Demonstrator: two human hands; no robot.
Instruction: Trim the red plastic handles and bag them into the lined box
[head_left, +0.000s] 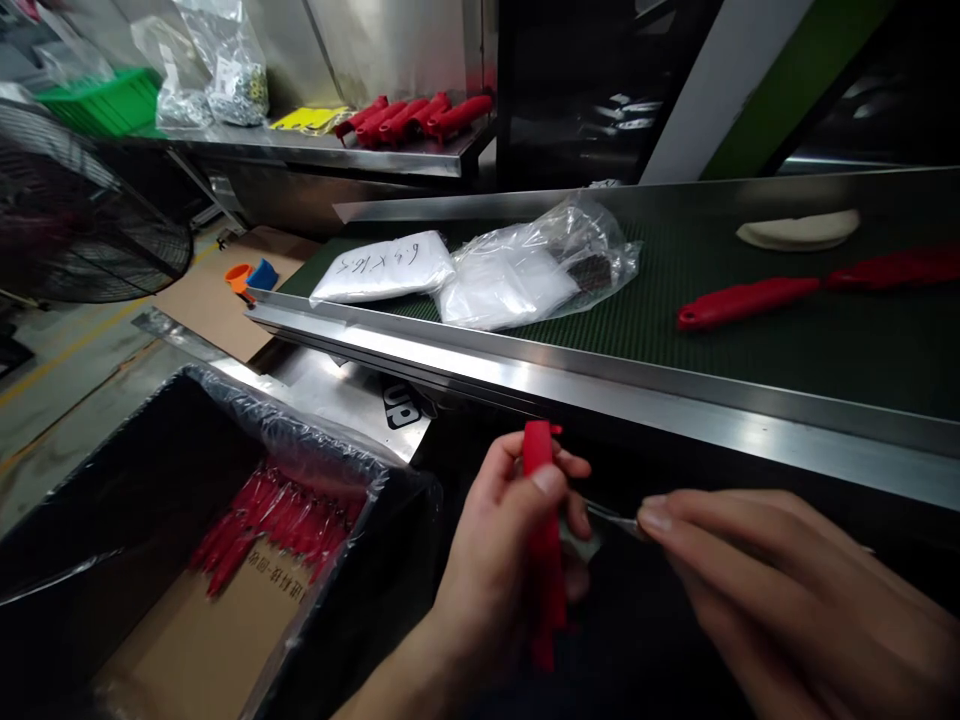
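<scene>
Ahead of us runs a green conveyor belt with a steel rim (600, 385), carrying clear plastic bags (517, 265) and a loose red plastic handle (742, 300). At lower left a plastic-lined cardboard box (187, 640) holds more red handles (277, 520). Below the rim, our left hand (502, 540) is clamped around a red plastic handle (541, 520), its long axis upright, top end pointing toward the rim. Our right hand (780, 580) pinches a thin metal blade (611, 517) lying crosswise, its tip meeting the handle.
</scene>
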